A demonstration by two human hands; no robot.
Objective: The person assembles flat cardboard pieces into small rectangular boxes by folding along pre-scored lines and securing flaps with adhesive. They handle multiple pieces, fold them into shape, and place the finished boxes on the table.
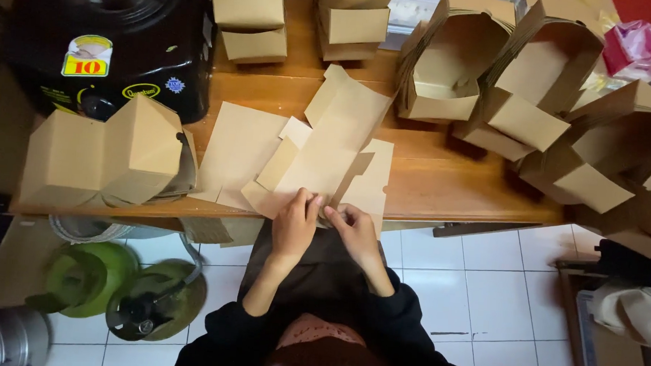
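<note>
A flat, unfolded brown cardboard box blank (325, 150) lies on the wooden table (442, 184), its near edge at the table's front. My left hand (294, 225) pinches the blank's near flap at the left. My right hand (353, 228) grips the same near edge just to the right, fingers curled on the card. Both hands nearly touch each other. A second flat sheet (235, 153) lies under and to the left of the blank.
Folded brown boxes (103, 155) sit at the table's left. Nested open boxes (448, 64) and more (604, 158) crowd the right and back. A black appliance (105, 34) stands at back left. Green lids (91, 275) and a metal pot (4, 334) lie on the white tiled floor.
</note>
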